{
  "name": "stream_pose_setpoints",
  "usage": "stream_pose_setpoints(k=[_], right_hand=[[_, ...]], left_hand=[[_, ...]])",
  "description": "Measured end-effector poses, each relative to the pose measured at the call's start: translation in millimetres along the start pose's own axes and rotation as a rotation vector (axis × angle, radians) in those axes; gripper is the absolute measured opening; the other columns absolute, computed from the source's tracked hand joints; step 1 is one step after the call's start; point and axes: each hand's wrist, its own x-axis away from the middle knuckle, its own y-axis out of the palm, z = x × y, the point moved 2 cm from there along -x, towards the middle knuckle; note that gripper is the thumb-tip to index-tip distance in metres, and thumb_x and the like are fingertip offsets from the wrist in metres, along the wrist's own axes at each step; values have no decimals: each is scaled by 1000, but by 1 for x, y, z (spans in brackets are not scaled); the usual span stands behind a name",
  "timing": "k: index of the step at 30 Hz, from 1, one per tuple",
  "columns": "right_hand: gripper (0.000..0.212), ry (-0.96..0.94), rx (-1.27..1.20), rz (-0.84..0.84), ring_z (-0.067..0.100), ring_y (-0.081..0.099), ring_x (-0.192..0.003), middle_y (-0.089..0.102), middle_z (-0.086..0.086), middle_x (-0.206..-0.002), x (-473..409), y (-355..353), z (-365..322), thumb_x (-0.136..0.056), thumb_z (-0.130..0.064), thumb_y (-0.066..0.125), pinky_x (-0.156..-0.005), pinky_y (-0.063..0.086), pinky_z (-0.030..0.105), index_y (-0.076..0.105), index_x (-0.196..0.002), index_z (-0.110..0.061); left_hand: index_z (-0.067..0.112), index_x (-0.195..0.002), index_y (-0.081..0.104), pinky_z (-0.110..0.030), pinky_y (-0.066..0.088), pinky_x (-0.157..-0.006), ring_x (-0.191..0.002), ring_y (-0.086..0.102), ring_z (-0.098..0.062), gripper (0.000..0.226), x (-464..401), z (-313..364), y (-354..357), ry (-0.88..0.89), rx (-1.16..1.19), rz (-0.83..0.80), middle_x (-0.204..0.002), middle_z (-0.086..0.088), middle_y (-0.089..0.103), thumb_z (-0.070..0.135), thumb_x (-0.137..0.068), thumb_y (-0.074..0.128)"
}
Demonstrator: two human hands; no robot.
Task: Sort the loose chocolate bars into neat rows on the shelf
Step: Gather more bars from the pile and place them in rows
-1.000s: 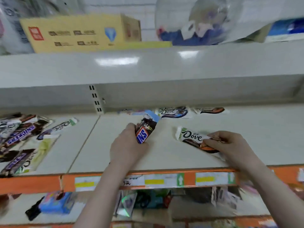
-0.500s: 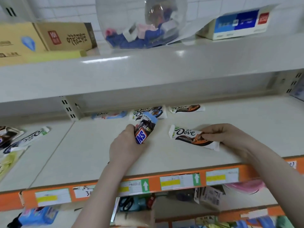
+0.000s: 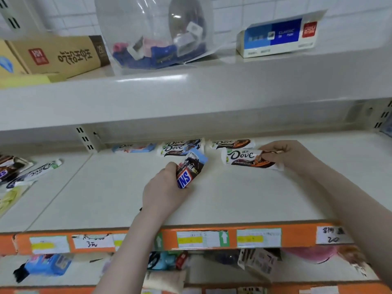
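My left hand (image 3: 163, 187) grips a small bundle of bars (image 3: 189, 169), a Snickers in front and a blue-ended one behind, held tilted above the white shelf (image 3: 127, 200). My right hand (image 3: 290, 154) pinches the right end of a brown-and-orange Dove bar (image 3: 246, 159) lying flat just in front of another orange Dove bar (image 3: 231, 143) at the back wall. Left of that lie two stacked dark Dove bars (image 3: 180, 147) and a light-blue Dove bar (image 3: 133, 147). A loose heap of Snickers and Dove bars (image 3: 27, 172) lies on the shelf's left section.
An upper shelf (image 3: 191, 90) overhangs, carrying a cardboard box (image 3: 59, 56), a clear plastic bag (image 3: 154, 35) and a blue-and-white box (image 3: 277, 37). An orange price rail (image 3: 212, 238) edges the shelf front. Mixed goods sit on the lower shelf (image 3: 48, 265).
The view has swung right, so the loose heap has slid to the left edge. My right hand has pushed the Dove bar back toward the row at the wall. My left hand keeps its bundle.
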Motion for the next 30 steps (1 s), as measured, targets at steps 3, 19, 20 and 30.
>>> stream_pose_setpoints(k=[3,19,20,30], right_hand=[[17,-43,29,3,22,55,-84,66,10,-100,-17,-6,-1,-83,-3,64,-71,40,29,68,-91,-18],[13,-189,397,19,19,55,-77,61,-1,-74,-89,22,22,-78,-12,66,-66,36,29,66,-77,-24],[10,-208,424,37,19,55,-82,63,-1,-79,-87,24,23,-79,-12,65,-70,37,30,68,-82,-22],[39,-383,650,69,24,58,-93,67,6,-95,-81,28,31,-69,-33,77,-83,41,34,69,-107,-31]], left_hand=[[17,-94,40,-28,36,-62,-87,58,-29,30,2,11,8,-23,4,8,-90,-3,56,29,-77,62],[16,-101,45,-29,42,-63,-84,57,-25,32,-11,12,19,-50,-9,9,-93,-2,58,30,-78,62],[16,-101,45,-29,43,-64,-84,58,-25,32,-12,11,20,-48,-8,7,-93,-2,58,30,-78,62],[16,-102,45,-27,37,-62,-82,55,-23,31,-18,9,21,-23,-11,4,-94,-1,57,30,-79,61]])
